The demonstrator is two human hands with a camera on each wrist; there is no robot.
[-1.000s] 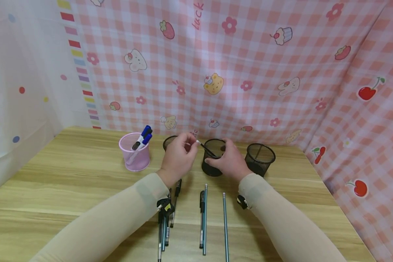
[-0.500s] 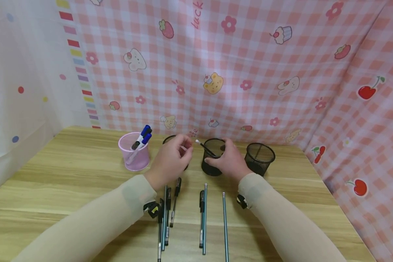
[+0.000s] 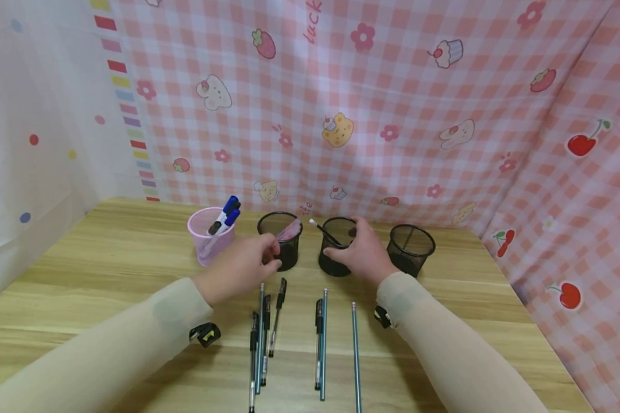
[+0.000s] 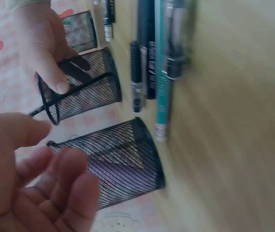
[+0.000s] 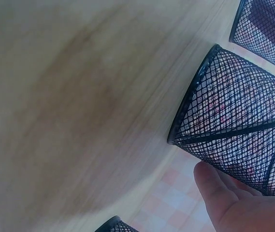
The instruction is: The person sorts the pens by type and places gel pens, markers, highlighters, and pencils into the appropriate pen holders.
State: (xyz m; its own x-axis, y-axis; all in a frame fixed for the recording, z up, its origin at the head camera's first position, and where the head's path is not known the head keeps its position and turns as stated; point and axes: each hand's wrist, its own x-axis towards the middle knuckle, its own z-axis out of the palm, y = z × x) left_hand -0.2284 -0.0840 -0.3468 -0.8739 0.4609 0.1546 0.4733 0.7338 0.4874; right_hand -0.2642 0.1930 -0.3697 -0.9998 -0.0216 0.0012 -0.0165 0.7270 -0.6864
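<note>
Black mesh cup (image 3: 333, 265) gripped within curled right fingers (image 3: 363, 232); left fingers (image 3: 268, 243) loosely curled, empty, near second mesh cup (image 3: 289, 252).

Row across desk (image 3: 108, 258), left to right: leftmost cup (image 3: 198, 244), second cup (image 3: 287, 255), third cup (image 3: 333, 267), rightmost cup (image 3: 407, 263); cloth (image 3: 294, 97) behind. Markers (image 3: 229, 221) in leftmost cup; pen or pencil (image 3: 325, 232) in third cup. Before second cup: pencil (image 3: 260, 344) among three pens (image 3: 254, 332). Before third cup: another pen (image 3: 318, 321) beside another pencil (image 3: 323, 350); lone pencil (image 3: 356, 355) right of them. Left hand (image 3: 240, 267) before leftmost and second cups; right hand (image 3: 364, 252) on third cup.
</note>
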